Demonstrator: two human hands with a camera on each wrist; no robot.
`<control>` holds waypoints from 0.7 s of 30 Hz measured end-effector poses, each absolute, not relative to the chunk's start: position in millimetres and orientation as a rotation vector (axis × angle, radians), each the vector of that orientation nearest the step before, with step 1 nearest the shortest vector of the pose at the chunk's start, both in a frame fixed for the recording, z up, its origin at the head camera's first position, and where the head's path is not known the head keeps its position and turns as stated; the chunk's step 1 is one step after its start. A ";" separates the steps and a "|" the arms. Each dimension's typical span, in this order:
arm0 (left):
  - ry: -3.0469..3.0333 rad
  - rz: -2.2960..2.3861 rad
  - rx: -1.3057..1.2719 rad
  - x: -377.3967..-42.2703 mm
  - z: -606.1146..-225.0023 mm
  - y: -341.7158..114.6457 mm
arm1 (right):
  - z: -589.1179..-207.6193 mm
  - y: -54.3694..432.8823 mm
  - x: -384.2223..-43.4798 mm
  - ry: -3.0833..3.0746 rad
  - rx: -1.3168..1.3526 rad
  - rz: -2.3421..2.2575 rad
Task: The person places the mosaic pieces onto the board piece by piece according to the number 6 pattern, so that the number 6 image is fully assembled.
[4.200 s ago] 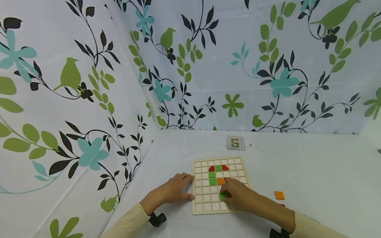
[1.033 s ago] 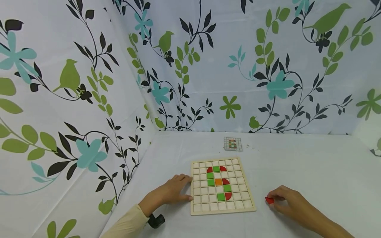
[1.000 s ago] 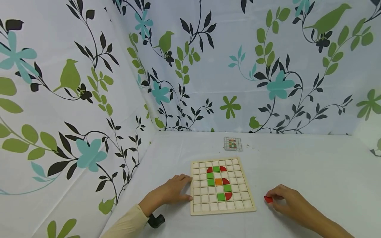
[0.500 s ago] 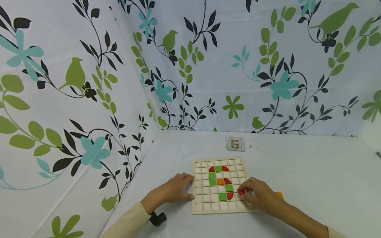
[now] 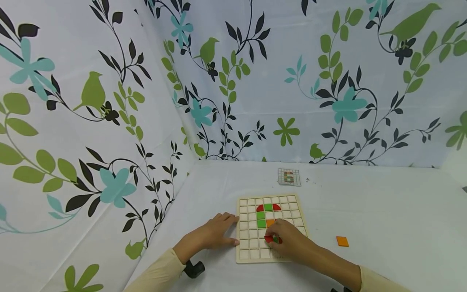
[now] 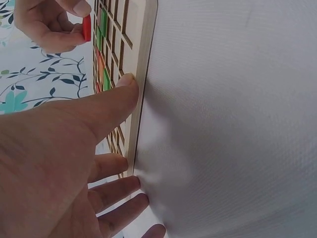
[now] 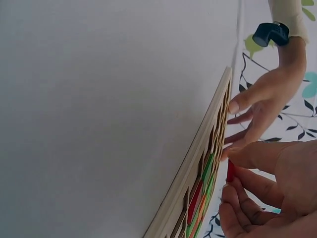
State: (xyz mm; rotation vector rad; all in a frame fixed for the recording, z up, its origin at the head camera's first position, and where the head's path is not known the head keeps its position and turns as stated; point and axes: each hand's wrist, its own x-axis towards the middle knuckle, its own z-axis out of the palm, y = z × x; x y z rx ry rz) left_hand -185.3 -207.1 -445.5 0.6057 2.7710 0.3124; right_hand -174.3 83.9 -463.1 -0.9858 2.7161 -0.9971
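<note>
My right hand [image 5: 292, 240] pinches a red rounded tile [image 5: 268, 239] between thumb and fingertips, above the lower middle of a wooden grid board [image 5: 249, 254]. In the left wrist view this red tile [image 6: 87, 29] stands on edge, just off the grid. Green, red and orange tiles fill several cells, among them a green tile [image 5: 261, 223] and an orange tile [image 5: 270, 223]; my right hand hides others. My left hand [image 5: 215, 232] rests at the board's left edge with fingers spread, and its thumb touches the rim in the left wrist view.
A loose orange square tile [image 5: 342, 241] lies on the white table right of the board. Behind the board is a small gridded pattern card [image 5: 289, 177]. Patterned curtains [image 5: 226, 81] close off the left and back.
My right hand has picked up a red tile from right of the board and carried it left over the grid. Green and red tiles were set down earlier. My left hand stays put.
</note>
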 end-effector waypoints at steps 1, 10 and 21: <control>2.770 0.314 0.603 -185.1 -445.3 -207.3 | -463.6 80.4 -174.5 2.717 -0.995 -0.975; 2.770 0.318 0.624 -186.5 -447.7 -209.3 | -467.6 61.5 -176.0 2.713 -0.998 -0.912; 2.777 0.311 0.614 -185.4 -446.5 -208.6 | -466.5 54.0 -178.8 2.732 -0.954 -0.927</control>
